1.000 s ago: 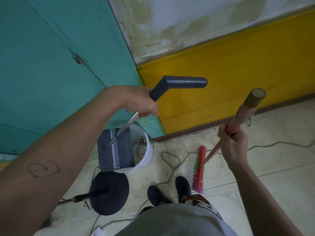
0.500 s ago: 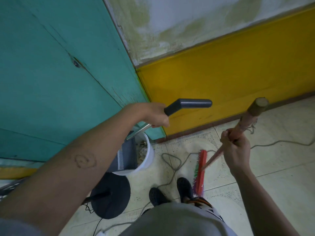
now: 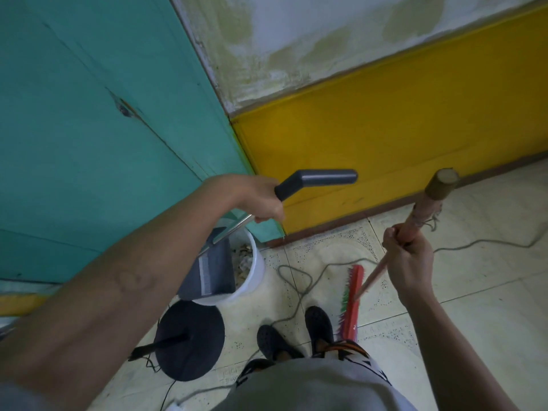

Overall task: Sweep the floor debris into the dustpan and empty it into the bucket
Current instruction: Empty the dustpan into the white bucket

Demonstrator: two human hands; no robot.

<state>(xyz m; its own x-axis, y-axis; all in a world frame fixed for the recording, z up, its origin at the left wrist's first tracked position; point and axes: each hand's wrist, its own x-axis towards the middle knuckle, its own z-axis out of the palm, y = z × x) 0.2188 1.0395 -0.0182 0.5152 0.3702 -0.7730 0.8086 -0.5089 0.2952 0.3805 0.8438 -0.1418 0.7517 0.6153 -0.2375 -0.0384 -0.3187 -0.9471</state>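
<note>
The dustpan (image 3: pixel 213 271) sits just left of centre, low in the frame, its grey pan tipped steeply over the white bucket (image 3: pixel 257 271), with the lower edge at or inside the rim. Debris (image 3: pixel 246 256) shows in the bucket beside the pan; whether any is left in the pan cannot be told, since only its back faces the camera.

The pan looks like light, stiff plastic on a thin metal shaft (image 3: pixel 237 228) with a bent grey grip (image 3: pixel 317 179). It should weigh little, but the long shaft makes it swing easily. The grip is the place to hold it, and holding near the bend gives the most control over the tilt.

The left hand (image 3: pixel 261 203), mid-frame, has its fingers curled round the bottom of the grip where the shaft joins. The forearm stretches up from the lower left corner, wrist bent down.

The right hand (image 3: pixel 409 262), at the right of the frame, is fisted round the broom (image 3: pixel 351 301) by its wooden stick (image 3: pixel 427 209), a little below the top end. The stick is stiff and looks rough, so slipping seems unlikely. The red head rests at floor level just beside a black shoe (image 3: pixel 318 324), with a cord (image 3: pixel 296 280) lying near
</note>
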